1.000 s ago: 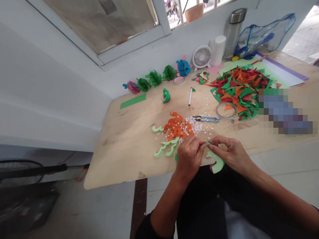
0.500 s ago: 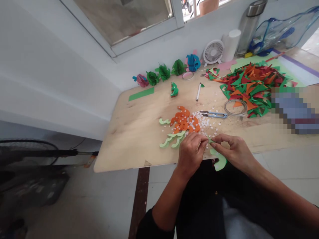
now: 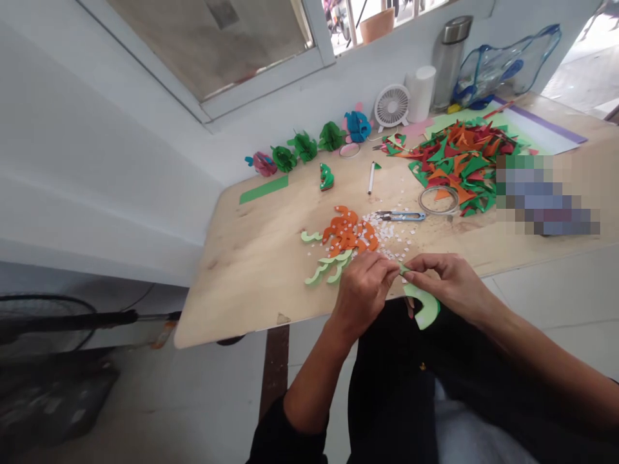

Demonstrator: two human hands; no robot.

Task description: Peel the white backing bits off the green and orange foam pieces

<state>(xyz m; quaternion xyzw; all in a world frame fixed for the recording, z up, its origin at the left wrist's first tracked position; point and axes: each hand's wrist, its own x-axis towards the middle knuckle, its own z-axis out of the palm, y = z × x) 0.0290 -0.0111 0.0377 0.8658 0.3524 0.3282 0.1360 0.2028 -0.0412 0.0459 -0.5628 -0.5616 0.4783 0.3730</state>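
My right hand [image 3: 447,283] pinches a curved light green paper piece [image 3: 423,309] between thumb and forefinger; its wide end hangs below the fingers at the table's front edge. Close beside it, my left hand [image 3: 363,282] is closed in a pinch at the piece's upper tip. What lies between the left fingertips is too small to make out. Just beyond the left hand are a heap of orange paper curves [image 3: 345,231] dotted with small white squares and several wavy light green strips [image 3: 316,274]. Tiny white paper bits [image 3: 394,235] are scattered around blue-handled thread snips [image 3: 406,216].
A mound of red, orange and green paper scraps [image 3: 464,158] covers the right side, with a tape roll [image 3: 439,201] before it. A marker [image 3: 371,178] lies mid-table. Along the wall stand paper figures [image 3: 304,147], a small fan [image 3: 392,106] and a bottle [image 3: 447,64].
The view has shifted, so the table's contents sit slightly further left. Both hands keep their pinch close together, and the light green piece still hangs from the right hand.
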